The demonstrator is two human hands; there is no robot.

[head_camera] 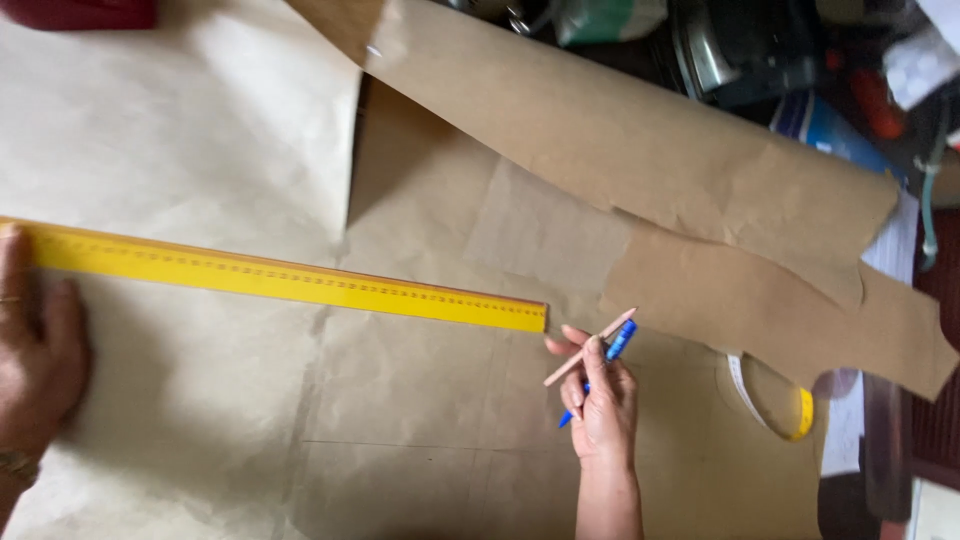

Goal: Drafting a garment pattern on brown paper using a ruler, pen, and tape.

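While left hand (35, 360) lies flat, pinning yellow ruler (290, 278) at 9 o'clock on brown paper (400, 400), right hand (600, 400), fingers curled round pencil (590, 347) & blue pen (605, 362), sits at ruler's 3 o'clock tip; unpinned end prob. could swing, skewing line.

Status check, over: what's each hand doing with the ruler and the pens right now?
Left hand flat on the yellow ruler at its left end. Right hand holds a blue pen and a pink pencil, just off the ruler's right tip. Brown paper underneath.
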